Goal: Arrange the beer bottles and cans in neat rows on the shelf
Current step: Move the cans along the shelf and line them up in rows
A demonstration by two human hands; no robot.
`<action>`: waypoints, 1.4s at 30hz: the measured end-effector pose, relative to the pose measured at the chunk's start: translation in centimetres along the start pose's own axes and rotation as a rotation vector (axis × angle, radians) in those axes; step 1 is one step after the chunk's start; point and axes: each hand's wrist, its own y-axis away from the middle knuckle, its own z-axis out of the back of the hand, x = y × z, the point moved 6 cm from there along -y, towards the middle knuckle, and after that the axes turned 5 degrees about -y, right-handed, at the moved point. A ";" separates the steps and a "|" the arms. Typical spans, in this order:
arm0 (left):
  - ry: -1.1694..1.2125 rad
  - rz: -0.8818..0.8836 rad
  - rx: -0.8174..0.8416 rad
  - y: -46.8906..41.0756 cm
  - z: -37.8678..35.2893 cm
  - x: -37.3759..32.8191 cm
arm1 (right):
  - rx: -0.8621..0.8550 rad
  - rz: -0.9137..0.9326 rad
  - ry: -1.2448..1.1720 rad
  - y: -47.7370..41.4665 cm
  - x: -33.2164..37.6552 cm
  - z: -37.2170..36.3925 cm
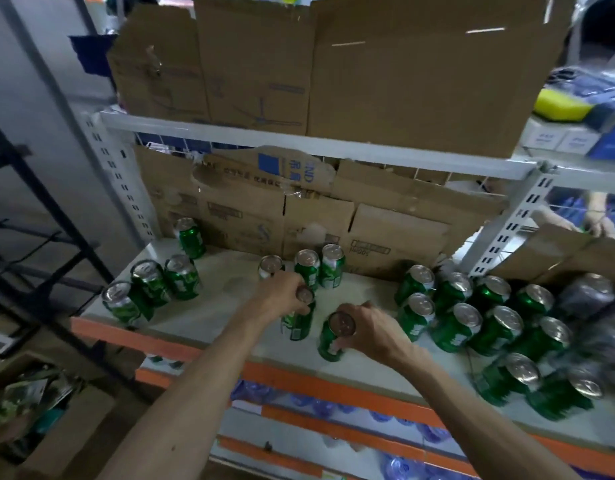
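Note:
Green beer cans with silver tops stand on a pale shelf [209, 320] with an orange front edge. My left hand [281, 296] grips the top of one upright can [297, 323] at mid-shelf. My right hand [371, 327] holds a second can [330, 341] just to the right, fingers curled round its rim. Three cans [307, 268] stand in a row behind my left hand. Several cans [150, 282] stand at the left. A dense group of cans [472, 313] fills the right side.
Brown cardboard boxes [299, 216] line the back of the shelf and the shelf above [333, 71]. A white slotted upright [513, 220] stands at the right. Dark shrink-wrapped cans [590, 296] sit far right. Water bottles [319, 407] lie on the lower shelf. Another person's hand [603, 223] shows at the far right.

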 end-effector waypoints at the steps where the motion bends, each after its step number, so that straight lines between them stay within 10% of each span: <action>1: -0.029 -0.039 0.006 -0.5 -0.7 -1.6 | -0.019 -0.035 0.002 0.9 -1.3 0.5; 16: -0.156 -0.323 0.151 -1.2 -7.3 -18.3 | -0.230 -0.456 0.024 13.8 -15.3 7.4; 42: -0.071 -0.079 -0.090 0.6 -11.5 -20.8 | -0.120 -0.264 0.134 13.2 -17.8 5.9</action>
